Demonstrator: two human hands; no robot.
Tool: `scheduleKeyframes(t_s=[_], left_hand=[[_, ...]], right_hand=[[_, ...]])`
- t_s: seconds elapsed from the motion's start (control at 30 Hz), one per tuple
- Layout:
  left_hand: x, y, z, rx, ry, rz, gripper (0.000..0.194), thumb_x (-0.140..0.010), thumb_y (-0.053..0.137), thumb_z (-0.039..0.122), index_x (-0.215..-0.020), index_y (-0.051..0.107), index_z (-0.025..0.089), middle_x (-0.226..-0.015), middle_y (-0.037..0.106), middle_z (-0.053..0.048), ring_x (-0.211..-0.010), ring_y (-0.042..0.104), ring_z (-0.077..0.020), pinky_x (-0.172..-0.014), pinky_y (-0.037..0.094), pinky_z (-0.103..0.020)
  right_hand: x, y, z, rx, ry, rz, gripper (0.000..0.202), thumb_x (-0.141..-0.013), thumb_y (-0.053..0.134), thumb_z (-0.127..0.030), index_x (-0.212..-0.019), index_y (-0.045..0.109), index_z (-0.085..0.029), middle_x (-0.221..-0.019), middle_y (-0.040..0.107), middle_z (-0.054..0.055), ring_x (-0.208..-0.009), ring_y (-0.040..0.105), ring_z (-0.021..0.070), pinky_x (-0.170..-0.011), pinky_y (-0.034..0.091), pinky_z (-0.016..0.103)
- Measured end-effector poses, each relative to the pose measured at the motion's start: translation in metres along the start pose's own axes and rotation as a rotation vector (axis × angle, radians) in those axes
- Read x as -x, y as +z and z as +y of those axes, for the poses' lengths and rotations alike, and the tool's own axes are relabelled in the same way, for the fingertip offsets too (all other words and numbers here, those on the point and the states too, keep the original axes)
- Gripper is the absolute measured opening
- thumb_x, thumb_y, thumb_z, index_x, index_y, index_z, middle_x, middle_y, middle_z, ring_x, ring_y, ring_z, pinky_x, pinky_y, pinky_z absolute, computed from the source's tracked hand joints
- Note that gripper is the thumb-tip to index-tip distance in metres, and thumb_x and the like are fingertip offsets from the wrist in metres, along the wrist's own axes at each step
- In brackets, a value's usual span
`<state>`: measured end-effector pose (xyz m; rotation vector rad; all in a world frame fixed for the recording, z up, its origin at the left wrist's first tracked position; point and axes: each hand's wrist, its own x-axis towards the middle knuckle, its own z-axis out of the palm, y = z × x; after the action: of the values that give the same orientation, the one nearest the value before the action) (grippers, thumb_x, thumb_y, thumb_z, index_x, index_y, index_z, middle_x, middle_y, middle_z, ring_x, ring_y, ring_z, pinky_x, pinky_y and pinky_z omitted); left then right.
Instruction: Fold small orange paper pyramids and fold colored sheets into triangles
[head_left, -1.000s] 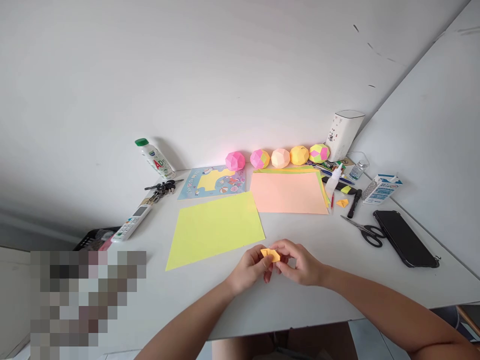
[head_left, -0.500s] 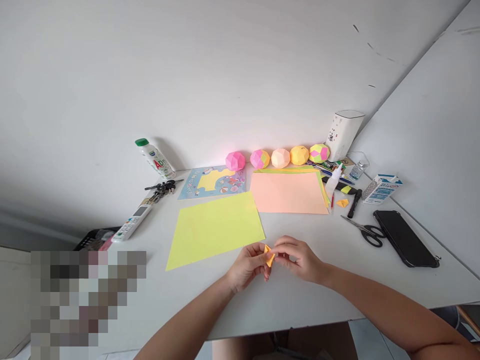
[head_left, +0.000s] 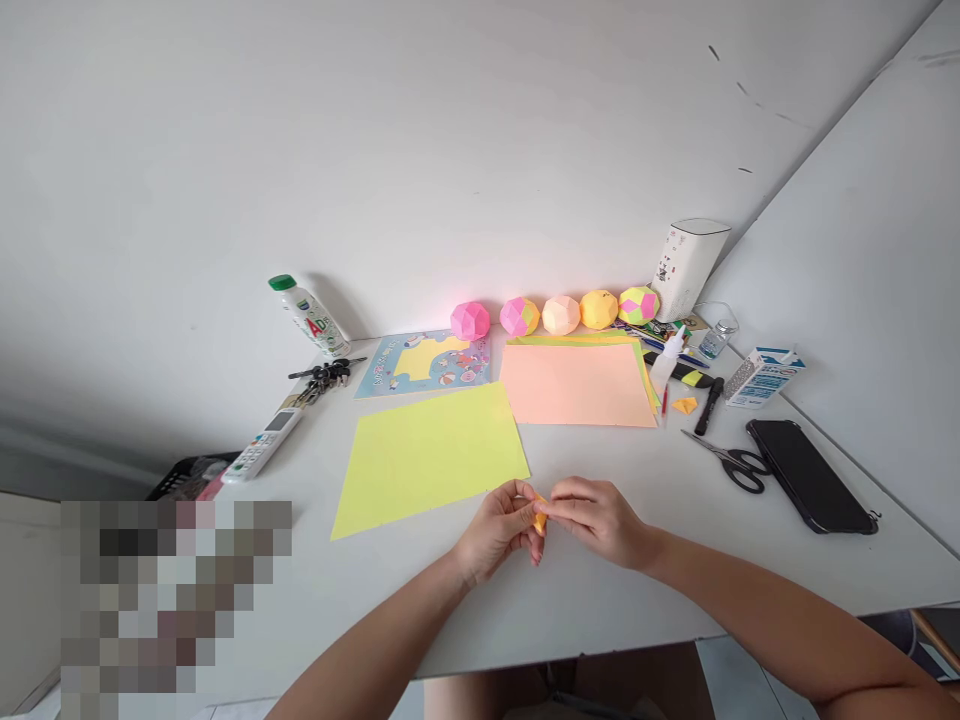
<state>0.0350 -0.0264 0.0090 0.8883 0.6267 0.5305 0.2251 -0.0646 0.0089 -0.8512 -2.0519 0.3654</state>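
Observation:
Near the front of the white table, a small folded orange paper piece [head_left: 540, 518] is held between both hands, partly covered by fingers. My left hand [head_left: 504, 525] pinches it from the left, its lower fingers curled beneath. From the right, my right hand [head_left: 596, 520] closes thumb and fingertips on the piece's edge. A yellow-green paper sheet [head_left: 435, 455] lies just beyond my left hand. Behind my right hand is a peach paper sheet [head_left: 577, 385] on top of other coloured sheets. Another folded orange paper piece [head_left: 684, 405] rests at the right.
Several faceted paper balls, one of them pink [head_left: 470, 321], line the wall. Scissors [head_left: 739, 465], a phone [head_left: 810, 475], a glue bottle [head_left: 666, 362] and a small carton [head_left: 763, 377] stand or lie at right. Keys [head_left: 328, 373], a remote [head_left: 262, 447] and a bottle [head_left: 311, 315] are left.
My right hand's fingers have drawn together from a looser spread into a pinch on the orange paper piece. The piece shows less of itself and looks turned. Everything else stays put.

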Motion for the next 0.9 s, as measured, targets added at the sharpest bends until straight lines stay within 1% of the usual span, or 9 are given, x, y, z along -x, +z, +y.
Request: scheduleKeyframes(t_s=[0.13,0.23,0.3,0.4,0.5,0.6,0.67,0.8,0.9], left_hand=[[0.000,0.001,0.001,-0.023,0.018,-0.018,0.040,-0.081,0.066,0.052,-0.080,0.052,0.015,-0.062,0.061,0.000,-0.043,0.056,-0.0111,-0.045,0.046,-0.025],[0.001,0.001,0.002,-0.053,0.057,-0.035,0.041,-0.084,0.058,0.054,-0.085,0.057,0.013,-0.067,0.062,-0.003,-0.048,0.058,-0.0132,-0.049,0.048,-0.029],[0.003,0.001,0.002,-0.088,0.103,-0.035,0.041,-0.082,0.060,0.053,-0.089,0.060,0.013,-0.072,0.062,-0.004,-0.054,0.059,-0.0144,-0.055,0.049,-0.031],[0.004,0.002,0.000,-0.182,0.193,-0.001,0.036,-0.079,0.068,0.048,-0.093,0.062,0.015,-0.077,0.060,-0.003,-0.061,0.058,-0.0127,-0.064,0.049,-0.030],[0.002,0.002,-0.004,-0.284,0.289,0.074,0.032,-0.080,0.070,0.047,-0.086,0.064,0.016,-0.081,0.055,-0.001,-0.061,0.054,-0.0096,-0.061,0.047,-0.027],[-0.001,-0.001,-0.008,-0.349,0.350,0.137,0.035,-0.077,0.071,0.051,-0.080,0.065,0.017,-0.084,0.051,0.000,-0.059,0.053,-0.0080,-0.057,0.047,-0.026],[-0.002,-0.003,-0.010,-0.380,0.352,0.149,0.037,-0.078,0.070,0.053,-0.077,0.063,0.016,-0.081,0.051,0.000,-0.057,0.053,-0.0077,-0.055,0.046,-0.026],[0.000,-0.006,-0.011,-0.421,0.293,0.143,0.039,-0.080,0.067,0.053,-0.073,0.059,0.015,-0.071,0.052,0.002,-0.050,0.051,-0.0065,-0.048,0.041,-0.023],[0.002,-0.006,-0.010,-0.431,0.238,0.122,0.041,-0.081,0.066,0.053,-0.072,0.057,0.014,-0.065,0.052,0.003,-0.047,0.049,-0.0063,-0.046,0.039,-0.022]], right_hand=[[-0.002,0.000,-0.002,0.032,-0.014,0.008,0.024,-0.096,0.045,-0.016,-0.101,0.067,-0.022,-0.082,0.064,0.006,-0.065,0.058,0.0125,-0.057,0.049,0.024],[-0.003,0.000,-0.004,0.001,0.044,0.026,0.021,-0.095,0.046,-0.017,-0.091,0.067,-0.021,-0.079,0.064,0.006,-0.063,0.057,0.0134,-0.056,0.048,0.026],[-0.004,0.001,-0.005,-0.055,0.149,0.042,0.019,-0.094,0.048,-0.020,-0.085,0.065,-0.021,-0.075,0.062,0.005,-0.060,0.055,0.0134,-0.053,0.046,0.026],[-0.005,0.001,-0.007,-0.186,0.347,0.047,0.021,-0.092,0.050,-0.027,-0.076,0.061,-0.020,-0.069,0.058,0.004,-0.057,0.053,0.0135,-0.050,0.045,0.026],[-0.006,0.000,-0.009,-0.320,0.513,-0.001,0.025,-0.090,0.052,-0.033,-0.071,0.058,-0.019,-0.068,0.055,0.002,-0.055,0.055,0.0126,-0.050,0.045,0.026],[-0.006,0.001,-0.009,-0.411,0.624,-0.057,0.029,-0.089,0.053,-0.039,-0.069,0.056,-0.018,-0.069,0.052,0.000,-0.052,0.055,0.0108,-0.048,0.043,0.025],[-0.005,0.002,-0.008,-0.406,0.639,-0.061,0.030,-0.088,0.055,-0.040,-0.068,0.056,-0.018,-0.068,0.052,0.000,-0.052,0.053,0.0103,-0.049,0.043,0.024],[-0.003,0.005,-0.007,-0.357,0.592,-0.017,0.024,-0.084,0.060,-0.039,-0.072,0.059,-0.018,-0.073,0.056,0.001,-0.059,0.054,0.0114,-0.053,0.045,0.025],[-0.004,0.004,-0.008,-0.455,0.659,-0.043,0.023,-0.084,0.061,-0.040,-0.076,0.061,-0.018,-0.074,0.057,0.002,-0.060,0.057,0.0119,-0.053,0.046,0.025]])
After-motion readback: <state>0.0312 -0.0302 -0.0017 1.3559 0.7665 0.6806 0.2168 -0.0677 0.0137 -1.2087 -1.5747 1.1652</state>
